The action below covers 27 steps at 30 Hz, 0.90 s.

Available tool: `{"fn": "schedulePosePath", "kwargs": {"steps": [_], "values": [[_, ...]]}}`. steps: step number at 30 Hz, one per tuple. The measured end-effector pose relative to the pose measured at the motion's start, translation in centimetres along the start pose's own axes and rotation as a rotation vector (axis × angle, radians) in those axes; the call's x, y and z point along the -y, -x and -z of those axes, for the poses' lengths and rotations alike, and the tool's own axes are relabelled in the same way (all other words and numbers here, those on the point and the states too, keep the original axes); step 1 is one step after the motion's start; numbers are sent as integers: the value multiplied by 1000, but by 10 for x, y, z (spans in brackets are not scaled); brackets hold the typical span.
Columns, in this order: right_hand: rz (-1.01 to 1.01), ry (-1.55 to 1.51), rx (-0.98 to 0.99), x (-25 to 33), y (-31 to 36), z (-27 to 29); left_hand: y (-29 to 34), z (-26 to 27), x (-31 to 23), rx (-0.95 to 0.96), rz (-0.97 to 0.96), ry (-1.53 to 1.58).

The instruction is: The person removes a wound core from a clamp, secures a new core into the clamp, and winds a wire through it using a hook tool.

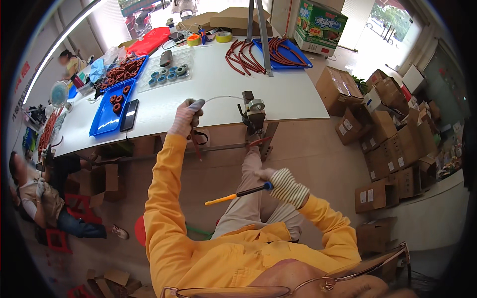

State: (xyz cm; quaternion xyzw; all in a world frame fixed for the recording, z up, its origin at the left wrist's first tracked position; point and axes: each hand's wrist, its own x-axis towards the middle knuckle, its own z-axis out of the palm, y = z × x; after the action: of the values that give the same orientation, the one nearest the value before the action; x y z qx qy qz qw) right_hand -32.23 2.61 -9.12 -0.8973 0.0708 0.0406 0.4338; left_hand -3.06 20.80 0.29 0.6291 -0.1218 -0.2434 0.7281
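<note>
My left hand [188, 118], in a light glove with grey fingertips, is closed above the table's front edge. A thin pale wire [221, 97] arcs from it to a small dark bench vise [254, 118] at the table edge, where a roll of silvery tape [256, 105] sits. A reddish-brown cord [196, 145] hangs below that hand. My right hand [289, 187], in a striped glove, is closed over my lap at the blue end of a slim tool [243, 192] with a black middle and an orange far end; its exact kind is unclear.
On the white table [208, 64] lie a blue tray [107, 116] with brown coils, a phone [129, 115], teal tape rolls [171, 73] and red-brown cords [243, 57]. A metal post [265, 39] stands near them. Cardboard boxes [387, 154] crowd the right. Another person [44, 193] sits left.
</note>
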Motion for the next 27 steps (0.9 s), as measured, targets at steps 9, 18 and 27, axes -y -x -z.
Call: {"fn": "schedulePosePath", "kwargs": {"steps": [9, 18, 27], "values": [[414, 1402, 123, -5, -54, 118, -44, -55, -4, 377, 58, -171], [769, 1038, -176, 16, 24, 77, -14, -111, 33, 163, 23, 57], [791, 729, -286, 42, 26, 39, 4, -128, 46, -22, -121, 64]]}}
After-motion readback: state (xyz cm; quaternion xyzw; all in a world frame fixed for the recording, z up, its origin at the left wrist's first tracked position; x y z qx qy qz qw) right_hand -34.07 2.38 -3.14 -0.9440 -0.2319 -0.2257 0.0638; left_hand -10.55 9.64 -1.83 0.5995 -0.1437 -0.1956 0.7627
